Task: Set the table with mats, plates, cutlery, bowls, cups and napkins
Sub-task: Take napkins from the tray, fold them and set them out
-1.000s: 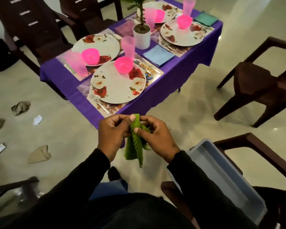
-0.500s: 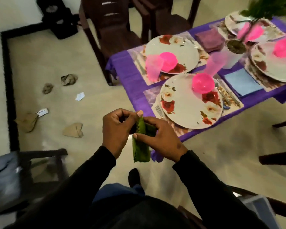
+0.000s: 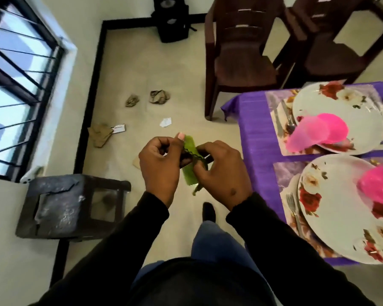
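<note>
Head view shows both hands at the centre, above the floor and not above the table. The left hand [image 3: 158, 166] and the right hand [image 3: 219, 173] both pinch a green napkin [image 3: 189, 173] with curled fingers and thumbs, so each hand is closed on the cloth. The napkin hangs between them as a narrow folded strip, light green, with a zigzag cut edge, and its lower end hangs free under the right hand.

What could go wrong: the strip is thin and soft, so I think the fold can open or the cloth can slip down to the floor if one pinch becomes loose. The floor has scraps [image 3: 157, 97] at about 11 o'clock from the hands, so a dropped napkin could get dirty.

The table [image 3: 252, 138] with purple cover is at 3 o'clock, carrying flowered plates [image 3: 341, 217], pink bowls [image 3: 378, 186] and a fork [image 3: 293, 208]. A careless reach there could knock the pink cup [image 3: 307, 135], which looks light.
</note>
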Demonstrator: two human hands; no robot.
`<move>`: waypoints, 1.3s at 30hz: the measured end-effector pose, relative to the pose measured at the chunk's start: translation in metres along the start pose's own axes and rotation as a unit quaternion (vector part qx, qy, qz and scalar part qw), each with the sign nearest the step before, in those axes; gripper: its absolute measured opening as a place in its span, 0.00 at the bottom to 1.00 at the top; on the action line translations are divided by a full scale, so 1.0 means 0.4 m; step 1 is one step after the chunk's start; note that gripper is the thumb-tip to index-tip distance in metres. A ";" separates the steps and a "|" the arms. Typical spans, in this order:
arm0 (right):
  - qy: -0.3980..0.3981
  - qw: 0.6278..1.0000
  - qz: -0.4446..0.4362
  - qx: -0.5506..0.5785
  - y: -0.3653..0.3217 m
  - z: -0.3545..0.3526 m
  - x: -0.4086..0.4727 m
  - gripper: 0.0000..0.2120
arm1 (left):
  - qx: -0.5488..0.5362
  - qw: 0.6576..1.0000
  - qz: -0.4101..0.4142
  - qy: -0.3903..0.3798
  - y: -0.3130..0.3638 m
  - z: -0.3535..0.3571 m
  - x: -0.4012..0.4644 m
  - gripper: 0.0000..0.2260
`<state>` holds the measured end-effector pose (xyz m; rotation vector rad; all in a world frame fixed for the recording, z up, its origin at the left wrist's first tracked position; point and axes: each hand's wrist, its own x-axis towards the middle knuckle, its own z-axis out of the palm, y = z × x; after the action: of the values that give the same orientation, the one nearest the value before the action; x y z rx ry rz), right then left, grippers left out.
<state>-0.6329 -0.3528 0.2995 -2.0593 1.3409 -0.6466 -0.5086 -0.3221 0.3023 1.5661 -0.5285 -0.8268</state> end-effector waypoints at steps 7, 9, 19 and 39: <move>-0.088 0.994 0.010 0.062 0.021 0.028 0.304 0.06 | -0.040 0.998 -0.042 0.039 0.062 0.027 0.295 0.14; -0.129 0.984 0.034 0.117 0.023 0.032 0.415 0.04 | -0.029 0.998 -0.055 0.025 0.089 0.039 0.380 0.15; -0.116 0.913 0.205 0.334 -0.012 0.146 0.840 0.11 | 0.052 0.997 -0.039 -0.049 0.137 0.064 0.692 0.05; 0.225 0.809 0.328 0.434 0.089 0.021 1.320 0.11 | 0.154 0.898 0.124 -0.393 0.255 0.481 1.328 0.03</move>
<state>-0.4525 -0.8501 0.3097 -0.6604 1.4787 -1.1694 -0.3018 -0.8576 0.2882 1.3496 -1.4731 -1.2110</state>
